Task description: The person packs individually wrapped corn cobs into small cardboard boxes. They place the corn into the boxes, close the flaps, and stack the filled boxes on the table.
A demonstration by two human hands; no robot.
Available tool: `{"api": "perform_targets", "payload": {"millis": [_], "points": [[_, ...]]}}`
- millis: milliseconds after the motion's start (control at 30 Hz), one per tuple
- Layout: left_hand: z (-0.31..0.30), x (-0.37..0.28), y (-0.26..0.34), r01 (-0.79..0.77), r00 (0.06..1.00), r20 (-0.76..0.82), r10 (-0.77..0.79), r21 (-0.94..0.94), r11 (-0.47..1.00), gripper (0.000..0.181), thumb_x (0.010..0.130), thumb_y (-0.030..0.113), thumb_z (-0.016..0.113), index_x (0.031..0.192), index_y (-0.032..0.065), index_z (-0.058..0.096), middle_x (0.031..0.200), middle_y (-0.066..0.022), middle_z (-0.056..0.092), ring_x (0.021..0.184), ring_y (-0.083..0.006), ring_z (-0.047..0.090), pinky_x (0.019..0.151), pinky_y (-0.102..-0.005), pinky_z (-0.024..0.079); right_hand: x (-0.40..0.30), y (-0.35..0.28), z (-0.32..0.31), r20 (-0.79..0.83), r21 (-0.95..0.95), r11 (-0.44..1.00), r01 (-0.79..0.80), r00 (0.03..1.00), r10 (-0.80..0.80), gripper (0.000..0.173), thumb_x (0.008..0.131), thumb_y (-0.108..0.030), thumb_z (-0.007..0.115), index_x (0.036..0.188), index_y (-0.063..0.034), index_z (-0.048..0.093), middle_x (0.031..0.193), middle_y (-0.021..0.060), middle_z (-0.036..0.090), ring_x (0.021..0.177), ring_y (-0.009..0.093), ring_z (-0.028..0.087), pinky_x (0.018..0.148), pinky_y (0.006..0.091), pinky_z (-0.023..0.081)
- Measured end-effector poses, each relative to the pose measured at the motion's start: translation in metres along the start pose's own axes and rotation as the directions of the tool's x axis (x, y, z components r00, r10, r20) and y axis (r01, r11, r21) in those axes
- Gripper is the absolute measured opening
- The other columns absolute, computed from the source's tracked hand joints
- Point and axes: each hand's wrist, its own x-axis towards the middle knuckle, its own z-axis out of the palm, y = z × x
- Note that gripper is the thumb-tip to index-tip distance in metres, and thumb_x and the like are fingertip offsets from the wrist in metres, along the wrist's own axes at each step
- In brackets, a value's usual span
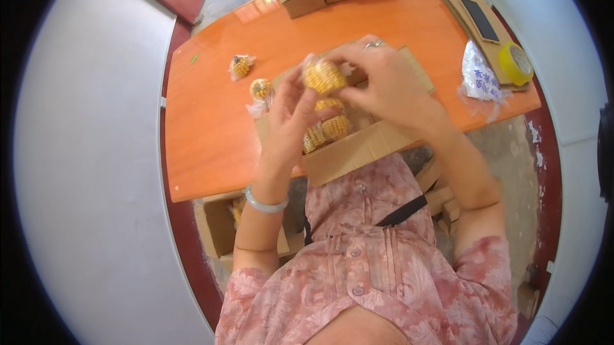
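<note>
Between my two hands, above an open cardboard box [362,153], is a piece of corn on the cob [324,76] in clear plastic wrap. My left hand [292,110] cups it from the left and below. The fingers of my right hand [383,81] grip its right side and the plastic. Inside the box, several wrapped corn pieces [335,127] lie at the left, partly hidden by my hands. Left of the box, one wrapped corn piece [261,88] rests against its side, and another [240,66] sits farther back on the orange table [216,138].
Closed cardboard boxes [302,4] are stacked at the table's back. On the right are flat cardboard [503,52] with a phone [479,19] and yellow tape roll [515,63], beside a printed plastic bag [479,76]. An open box [216,225] with corn stands below the table.
</note>
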Motion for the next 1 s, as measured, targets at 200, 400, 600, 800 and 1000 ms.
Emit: {"api": "perform_targets", "payload": {"millis": [200,400,600,800,1000], "points": [[-0.031,-0.013,-0.001,-0.31,0.925,0.185,0.332,0.872,0.378,0.036,0.089,0.01,0.072,0.124,0.0036,0.065,0.117,-0.0104,0.065,0.115,-0.0253,0.056,0.097,-0.0409,0.047,-0.008,0.024,-0.019,0.304,-0.217,0.93,-0.297,0.885,0.353,0.029,0.076,-0.011,0.079,0.103,-0.0045,0.069,0.094,0.0153,0.07,0.1,0.036,0.065,0.085,0.0431,0.052],[-0.039,-0.027,-0.015,-0.351,0.909,0.278,0.312,0.913,0.209,0.03,0.081,0.006,0.077,0.109,0.0028,0.071,0.114,-0.0125,0.067,0.123,-0.0363,0.054,0.104,-0.0454,0.043,-0.029,0.055,0.02,0.292,-0.285,0.947,-0.145,0.928,0.23,0.03,0.078,-0.006,0.077,0.106,-0.0031,0.068,0.103,0.016,0.065,0.099,0.036,0.064,0.087,0.0433,0.052],[-0.045,-0.03,-0.017,-0.356,0.914,0.266,0.306,0.888,0.29,0.027,0.08,0.005,0.077,0.106,0.0039,0.072,0.113,-0.0115,0.068,0.124,-0.037,0.055,0.105,-0.0463,0.044,-0.028,0.055,0.032,0.313,-0.365,0.905,-0.219,0.887,0.34,0.029,0.079,-0.005,0.076,0.105,0.0002,0.063,0.105,0.0189,0.066,0.101,0.039,0.063,0.087,0.0457,0.051],[-0.055,-0.032,-0.017,-0.381,0.902,0.267,0.34,0.863,0.332,0.024,0.084,0.001,0.073,0.107,0.0044,0.072,0.114,-0.011,0.068,0.125,-0.032,0.057,0.104,-0.0439,0.046,-0.032,0.047,0.034,0.272,-0.372,0.876,-0.305,0.867,0.418,0.039,0.08,-0.008,0.078,0.109,0.0016,0.054,0.104,0.0227,0.067,0.103,0.041,0.064,0.087,0.0486,0.052],[-0.124,0.017,0.002,-0.09,0.925,-0.172,0.338,0.766,0.636,0.017,0.091,0.008,0.07,0.107,0.0024,0.073,0.112,-0.0122,0.071,0.109,-0.0225,0.067,0.083,-0.0328,0.058,-0.028,0.022,0.009,0.365,-0.46,0.862,-0.213,0.84,0.403,0.037,0.083,-0.016,0.077,0.109,0.0007,0.055,0.106,0.0207,0.066,0.1,0.039,0.065,0.083,0.0479,0.053]]}}
